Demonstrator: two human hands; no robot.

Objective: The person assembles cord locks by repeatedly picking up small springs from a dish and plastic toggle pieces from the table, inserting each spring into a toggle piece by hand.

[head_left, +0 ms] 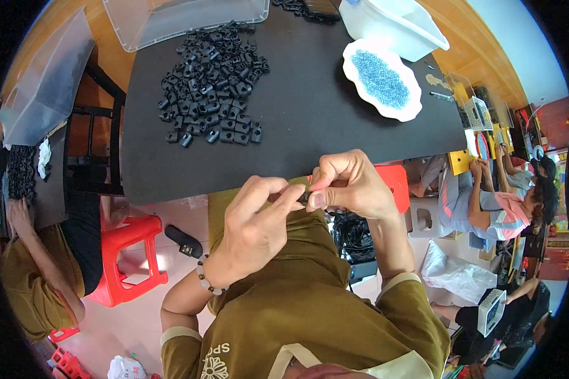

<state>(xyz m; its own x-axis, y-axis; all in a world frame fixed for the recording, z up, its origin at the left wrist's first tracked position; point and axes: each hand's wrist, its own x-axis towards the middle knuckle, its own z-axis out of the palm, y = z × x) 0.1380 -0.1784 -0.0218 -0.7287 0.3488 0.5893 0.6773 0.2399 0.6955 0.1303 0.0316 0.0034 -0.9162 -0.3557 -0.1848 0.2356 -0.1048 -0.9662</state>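
Both hands meet in front of me at the near edge of the dark table (pixel 297 120). Between the fingertips sits a small black plastic part (pixel 305 198), mostly covered by the fingers. My left hand (pixel 256 218), with a beaded bracelet at its wrist, pinches it from the left. From the right, my right hand (pixel 354 189) has thumb and forefinger closed at the same part. A heap of black plastic fittings (pixel 215 88) spreads over the table's left half. At the far right lies a white scalloped plate (pixel 406 114) holding many tiny bluish pieces (pixel 380 79).
A clear plastic bin (pixel 189 25) and a white tub (pixel 395 28) stand along the far edge. Left of me are a red stool (pixel 129 262) and a person (pixel 44 265) at another table. More people (pixel 496 208) work at the right, near a white bag (pixel 455 271).
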